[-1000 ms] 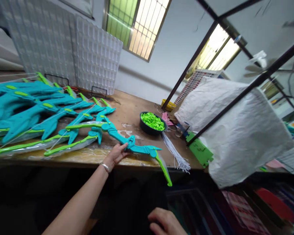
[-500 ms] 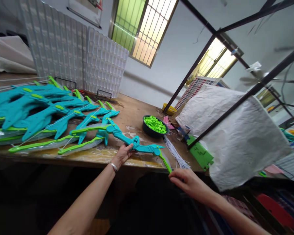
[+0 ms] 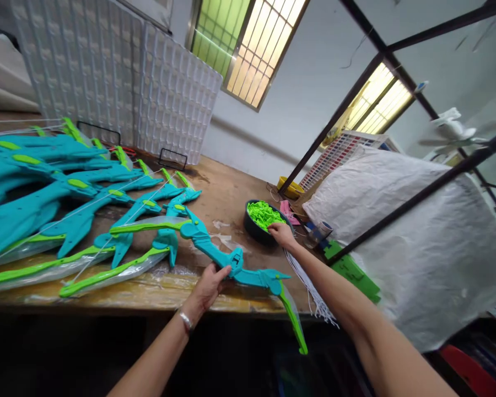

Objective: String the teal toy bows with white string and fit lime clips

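My left hand is closed around the middle of a toy bow, a teal plastic body with lime-green limbs and clear film along them. Its right limb hangs past the table's front edge, and its left limb lies over other bows. At the dark round bowl, my right hand dips its bent fingers into small bright green plastic pieces. The fingertips are together, and whatever they grip is hidden. Below that forearm, a bundle of white strings trails over the table edge.
Several teal and green bows are piled on the left of the wooden table. Clear ridged plastic trays stand behind them. To the right are a green foam block, a dark metal post and a white sheet.
My right hand has let go of the bow's right limb tip and moved up to the bowl of green pieces. The left hand still grips the bow, now slightly lower in view.
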Tool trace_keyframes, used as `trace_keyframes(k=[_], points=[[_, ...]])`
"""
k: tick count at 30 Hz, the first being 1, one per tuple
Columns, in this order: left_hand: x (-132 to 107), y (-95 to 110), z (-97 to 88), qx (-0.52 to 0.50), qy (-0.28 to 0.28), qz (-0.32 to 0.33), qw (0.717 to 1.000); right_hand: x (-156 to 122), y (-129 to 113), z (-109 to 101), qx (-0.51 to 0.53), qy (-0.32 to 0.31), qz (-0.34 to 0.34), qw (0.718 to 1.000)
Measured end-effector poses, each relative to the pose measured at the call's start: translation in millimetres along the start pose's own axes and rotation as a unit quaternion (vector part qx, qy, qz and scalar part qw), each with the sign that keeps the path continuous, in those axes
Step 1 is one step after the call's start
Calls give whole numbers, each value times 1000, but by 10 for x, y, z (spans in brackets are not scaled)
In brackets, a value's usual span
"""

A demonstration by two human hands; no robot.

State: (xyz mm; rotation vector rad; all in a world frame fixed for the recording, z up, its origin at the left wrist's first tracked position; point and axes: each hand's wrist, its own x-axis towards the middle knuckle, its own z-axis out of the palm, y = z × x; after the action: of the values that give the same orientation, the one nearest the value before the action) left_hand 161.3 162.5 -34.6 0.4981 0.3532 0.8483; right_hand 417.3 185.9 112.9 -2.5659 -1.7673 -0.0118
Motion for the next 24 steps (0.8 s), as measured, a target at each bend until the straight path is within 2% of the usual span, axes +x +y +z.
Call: trace_keyframes(k=[5, 11, 15, 19, 22, 24], points=[[-13, -38, 13, 7, -9, -3, 1000, 672, 50, 263, -38, 12, 35, 999], [-53, -24, 31, 34, -4, -15, 999, 1042, 171, 424, -37, -10, 31, 999], [-80, 20, 57, 41, 1, -28, 999, 1040, 240, 441, -6, 3, 16, 1000], [-85, 37, 65, 56, 7, -36, 998, 902, 319, 424, 70, 55, 16, 996], [-97, 51, 68, 65, 8, -26, 997, 748, 363, 361, 171, 105, 24, 979], [-109, 60, 60, 70, 1, -16, 997, 595, 343, 308, 259, 134, 25, 956]])
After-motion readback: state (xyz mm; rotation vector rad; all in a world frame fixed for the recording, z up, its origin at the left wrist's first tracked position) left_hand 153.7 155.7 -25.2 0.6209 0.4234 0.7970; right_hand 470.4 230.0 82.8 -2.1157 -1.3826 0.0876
